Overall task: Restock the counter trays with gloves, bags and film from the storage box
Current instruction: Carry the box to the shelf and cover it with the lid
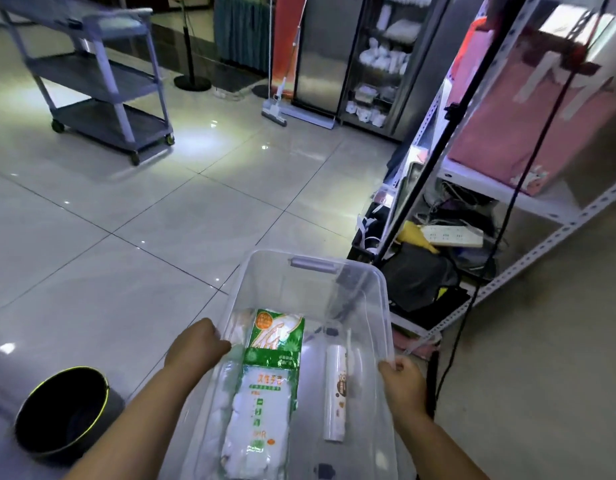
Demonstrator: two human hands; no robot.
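Your clear lidless storage box (292,285), green glove pack (277,336) at left, second glove pack (259,420) overlapping it nearer you, white film roll (335,386) right.

L hand (195,345), R hand (401,381) curled on box (381,292) rims

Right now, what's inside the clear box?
In the box: a green pack, a white-and-green pack nearer, a white roll to the right. A whitish pack at the left is partly covered, its label hidden.

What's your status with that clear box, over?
Left hand and right hand grip the storage box rims. Glove packs and a white roll inside. Black bucket on floor, left; counter trays not in view.
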